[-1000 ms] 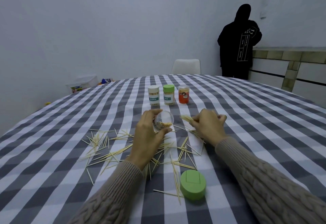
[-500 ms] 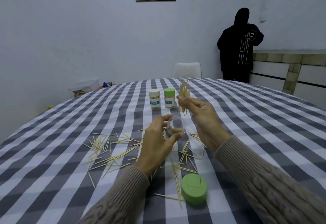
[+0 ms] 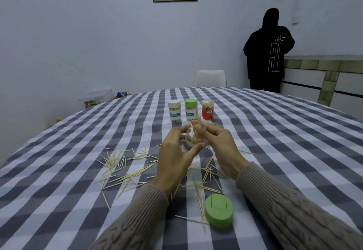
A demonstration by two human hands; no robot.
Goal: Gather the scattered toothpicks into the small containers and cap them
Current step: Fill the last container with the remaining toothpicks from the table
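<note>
Wooden toothpicks [image 3: 196,129] pinched in the right hand [image 3: 218,147] may splay past the clear container [image 3: 189,145] that the left hand [image 3: 176,157] grips, its mouth being narrow.

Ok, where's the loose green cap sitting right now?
In the head view the green cap lies flat on the checked tablecloth, near the bottom edge right of centre, beside the right sleeve and among scattered toothpicks.

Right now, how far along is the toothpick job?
Done: three capped containers stand at the back. In hand: left hand holds the open container while right hand feeds in a bundle. Left: scattered toothpicks remain on the tablecloth, and the green cap is still off.
</note>
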